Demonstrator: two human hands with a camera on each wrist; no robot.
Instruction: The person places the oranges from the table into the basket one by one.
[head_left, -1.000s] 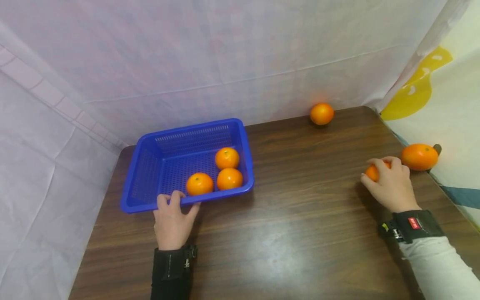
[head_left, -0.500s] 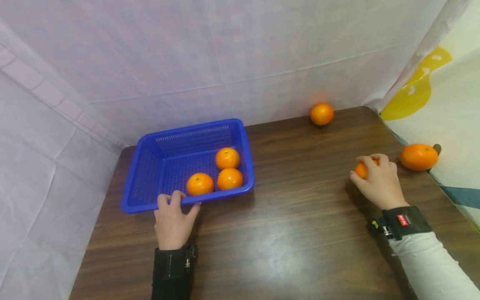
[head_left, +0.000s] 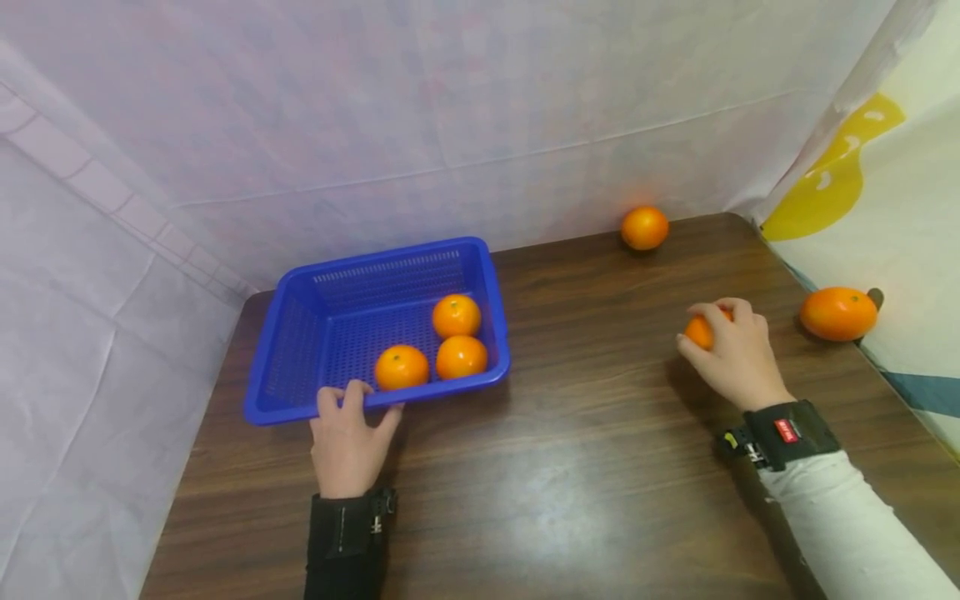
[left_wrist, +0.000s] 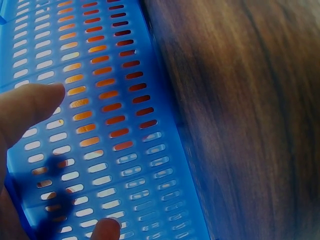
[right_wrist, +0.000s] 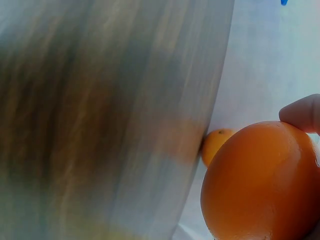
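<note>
My left hand (head_left: 347,450) grips the near rim of a blue plastic basket (head_left: 300,414), fingers over the edge and thumb on the outside. Inside the basket's right half sit three oranges: one (head_left: 457,317) towards the back, one (head_left: 461,357) at the right front and one (head_left: 402,367) near the fingers. My right hand (head_left: 738,354) holds another orange (head_left: 701,333), partly hidden by the fingers. The right wrist view shows that held orange (right_wrist: 262,185) large, with a fingertip on it. Through the slotted basket wall (left_wrist: 105,165) in the left wrist view, orange colour shows.
One orange (head_left: 644,228) rests by the back edge of the brown wooden table (head_left: 570,467). Another orange fruit (head_left: 837,314) sits at the right edge, a dark bit beside it. Pale cloth sheets (head_left: 465,108) hang behind and on both sides.
My right hand has moved left with the orange in it, away from the fruit at the right edge. The left hand and basket have hardly moved.
</note>
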